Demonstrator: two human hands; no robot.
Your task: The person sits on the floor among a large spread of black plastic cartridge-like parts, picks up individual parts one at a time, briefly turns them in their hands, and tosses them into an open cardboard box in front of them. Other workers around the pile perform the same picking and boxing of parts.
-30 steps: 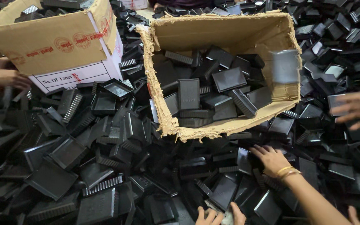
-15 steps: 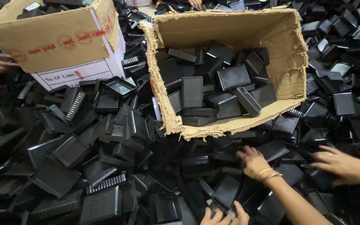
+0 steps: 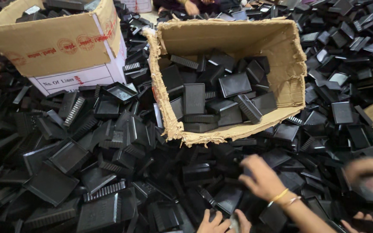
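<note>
Head view: the left hand (image 3: 213, 223) and right hand (image 3: 241, 221) peek in at the near edge, close together over the heap of black plastic trays (image 3: 109, 172); whether they pinch anything I cannot tell. A co-worker's bangled hand (image 3: 262, 177) reaches just right of them, near the torn cardboard box (image 3: 290, 77). Lifting one tray by its rim, clear of that arm, seems best.

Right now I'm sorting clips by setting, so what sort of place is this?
Probably a small factory or packing workshop. A huge heap of identical black plastic parts covers the floor, a torn carton is part filled with them, and several people's hands dig in the pile.
</note>
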